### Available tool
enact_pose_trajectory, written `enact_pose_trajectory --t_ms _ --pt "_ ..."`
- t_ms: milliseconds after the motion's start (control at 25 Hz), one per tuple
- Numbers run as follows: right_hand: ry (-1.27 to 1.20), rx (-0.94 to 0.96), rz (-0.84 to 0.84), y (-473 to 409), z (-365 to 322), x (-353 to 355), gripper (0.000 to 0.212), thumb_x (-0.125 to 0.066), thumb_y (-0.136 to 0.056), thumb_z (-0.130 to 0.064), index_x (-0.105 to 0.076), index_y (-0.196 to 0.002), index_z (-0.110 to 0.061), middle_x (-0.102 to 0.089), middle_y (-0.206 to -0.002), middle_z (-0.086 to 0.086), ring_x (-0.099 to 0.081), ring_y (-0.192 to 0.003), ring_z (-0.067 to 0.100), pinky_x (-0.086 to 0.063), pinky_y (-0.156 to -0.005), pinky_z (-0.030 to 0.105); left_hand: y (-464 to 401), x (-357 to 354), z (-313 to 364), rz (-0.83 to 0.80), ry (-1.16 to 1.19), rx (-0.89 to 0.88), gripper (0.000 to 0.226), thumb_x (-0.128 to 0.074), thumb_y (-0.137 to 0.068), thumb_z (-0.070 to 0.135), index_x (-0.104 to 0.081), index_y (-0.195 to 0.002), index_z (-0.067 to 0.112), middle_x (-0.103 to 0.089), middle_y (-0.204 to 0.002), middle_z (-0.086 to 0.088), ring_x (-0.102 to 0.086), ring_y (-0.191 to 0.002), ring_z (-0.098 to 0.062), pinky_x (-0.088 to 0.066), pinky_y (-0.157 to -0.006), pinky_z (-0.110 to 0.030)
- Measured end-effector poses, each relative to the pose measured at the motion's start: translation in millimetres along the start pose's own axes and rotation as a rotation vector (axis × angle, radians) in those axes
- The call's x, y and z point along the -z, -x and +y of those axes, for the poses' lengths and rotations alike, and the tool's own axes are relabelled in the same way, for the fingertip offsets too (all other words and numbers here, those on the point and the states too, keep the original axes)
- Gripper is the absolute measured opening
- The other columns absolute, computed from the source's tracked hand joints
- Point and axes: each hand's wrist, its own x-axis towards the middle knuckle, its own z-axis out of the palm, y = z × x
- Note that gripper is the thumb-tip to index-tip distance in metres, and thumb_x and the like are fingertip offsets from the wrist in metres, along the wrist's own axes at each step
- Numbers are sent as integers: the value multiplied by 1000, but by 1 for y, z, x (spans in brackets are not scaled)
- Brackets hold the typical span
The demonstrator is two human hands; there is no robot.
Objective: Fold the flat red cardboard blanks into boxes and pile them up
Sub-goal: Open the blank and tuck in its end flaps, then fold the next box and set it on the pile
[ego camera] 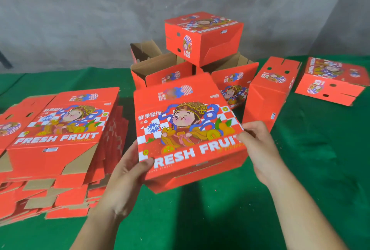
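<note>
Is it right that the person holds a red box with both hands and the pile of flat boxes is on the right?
Not quite. The head view shows both hands, left and right, holding the red box, but the pile of flat boxes lies on the left.

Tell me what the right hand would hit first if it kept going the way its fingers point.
The right hand points left and slightly away, and it already grips the right edge of the held red box. That box is the first thing in its line; nothing else lies between.
</note>
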Motion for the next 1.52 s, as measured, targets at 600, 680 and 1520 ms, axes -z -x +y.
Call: enact_pose_trajectory --t_ms 600,680,1520 --pt "321 -70 23 -34 59 14 68 -85 -76 -37 -46 -133 -39 -67 -120 -7 -63 -113 18 -52 -100 45 -86 -79 -50 344 -160 -34 42 -68 -90 -3 -50 -126 10 -65 -117 -13 -75 -89 -13 -61 -69 -26" --pt "572 -90 199 -43 70 32 59 -82 -71 -48 -56 -124 -40 -54 -117 -5 -51 -113 17 -47 -102 42 -83 -87 -62 319 -169 -23 41 -73 -83 6 -48 -115 12 -57 -117 -9 -72 -85 -1 -56 -65 -15" --pt "115 -199 -438 -48 57 -215 60 -61 -93 -21 -23 -136 -37 -64 -92 -6 -68 -72 12 -53 -65 27 -136 28 26 605 -941 -515 26 -62 -86 24 -76 -108 22 -69 -119 -1 -62 -118 -28 -43 -108 -38"
